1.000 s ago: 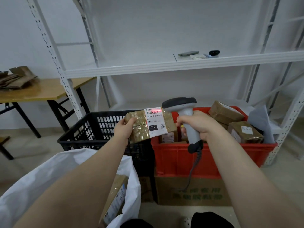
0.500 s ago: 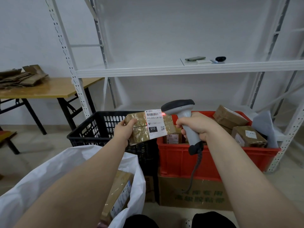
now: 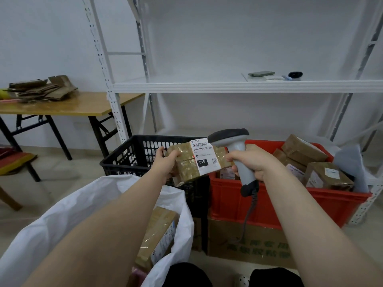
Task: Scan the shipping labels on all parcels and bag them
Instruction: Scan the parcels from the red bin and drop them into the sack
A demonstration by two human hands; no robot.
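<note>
Left hand (image 3: 165, 162) grips parcel (image 3: 186, 164), right hand (image 3: 251, 162) scanner (image 3: 238, 154)

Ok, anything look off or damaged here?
Nothing stands out. The left hand holds the taped parcel, its label flat and readable; the right hand grips the scanner beside it. Parcels in the red crate lie tilted.
</note>
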